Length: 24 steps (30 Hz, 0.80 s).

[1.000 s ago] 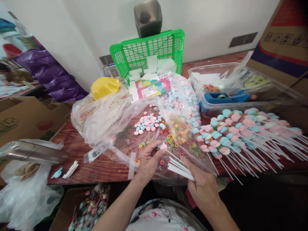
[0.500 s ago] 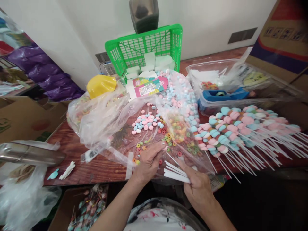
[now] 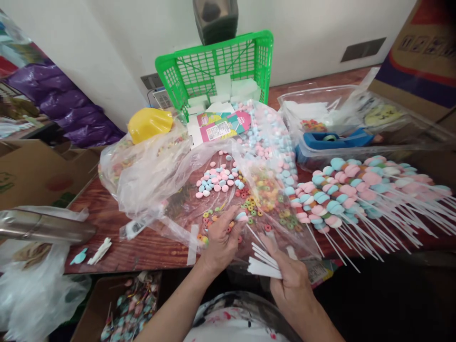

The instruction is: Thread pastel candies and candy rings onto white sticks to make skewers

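My left hand (image 3: pixel 221 237) pinches a pink and blue marshmallow (image 3: pixel 242 217) between thumb and fingertips. Closed around a fanned bundle of white sticks (image 3: pixel 264 267) is my right hand (image 3: pixel 290 273). One single stick (image 3: pixel 253 233) reaches from its fingertips to the marshmallow's underside; whether it has pierced it I cannot tell. Beyond my hands, loose pink and blue marshmallows (image 3: pixel 215 179) and small coloured rings (image 3: pixel 250 205) lie on a clear plastic sheet. To the right, finished-looking marshmallow sticks (image 3: pixel 342 190) are piled with their white ends toward me.
A green basket (image 3: pixel 213 56) with white cards stands at the back. Bagged marshmallows (image 3: pixel 274 137) lean before it. A blue tape dispenser (image 3: pixel 333 139) sits in a clear tub. At left are a yellow scoop-like item (image 3: pixel 149 126), a steel flask (image 3: pixel 46 228) and a lower box of sweets (image 3: pixel 131 308).
The marshmallow now shows pink and blue at the single stick's tip, where earlier my left fingers mostly covered the spot. The bundle in my right hand has tilted and shifted slightly right.
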Each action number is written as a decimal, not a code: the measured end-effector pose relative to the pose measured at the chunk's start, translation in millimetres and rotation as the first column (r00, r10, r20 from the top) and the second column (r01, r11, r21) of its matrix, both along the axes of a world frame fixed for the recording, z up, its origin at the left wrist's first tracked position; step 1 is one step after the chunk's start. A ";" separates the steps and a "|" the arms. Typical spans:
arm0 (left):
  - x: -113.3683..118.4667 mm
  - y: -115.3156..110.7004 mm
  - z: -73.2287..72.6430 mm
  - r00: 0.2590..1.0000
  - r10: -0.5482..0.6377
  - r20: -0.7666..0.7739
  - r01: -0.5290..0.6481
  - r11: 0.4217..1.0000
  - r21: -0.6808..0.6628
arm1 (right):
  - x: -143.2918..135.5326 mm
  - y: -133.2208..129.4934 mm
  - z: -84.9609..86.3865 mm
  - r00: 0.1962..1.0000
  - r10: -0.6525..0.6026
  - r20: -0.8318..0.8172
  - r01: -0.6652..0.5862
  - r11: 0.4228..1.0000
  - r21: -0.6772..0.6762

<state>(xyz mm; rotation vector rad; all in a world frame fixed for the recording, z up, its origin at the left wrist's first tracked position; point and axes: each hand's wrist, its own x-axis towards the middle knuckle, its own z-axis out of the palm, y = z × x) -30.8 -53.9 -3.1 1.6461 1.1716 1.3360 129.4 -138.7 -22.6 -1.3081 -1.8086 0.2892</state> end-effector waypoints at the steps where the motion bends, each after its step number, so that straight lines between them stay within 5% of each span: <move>1: 0.8 -1.0 0.6 1.000 0.001 0.011 -0.001 1.000 -0.017 | -1.2 -1.1 1.0 1.000 0.016 -0.019 -0.016 1.000 0.013; 9: 11.4 -4.8 -4.3 0.972 0.034 0.234 0.025 0.970 -0.243 | -4.4 2.3 -7.7 0.999 -0.019 0.041 0.018 1.000 0.010; 16: 23.2 -7.7 -0.5 0.944 -0.079 0.320 0.136 0.978 -0.159 | -9.3 9.3 -18.8 0.999 -0.034 -0.001 0.034 0.997 0.069; 24: 20.0 1.0 15.6 0.935 -0.075 0.347 0.187 0.935 -0.300 | 1.5 12.5 -21.3 0.990 -0.138 0.035 0.133 0.984 0.121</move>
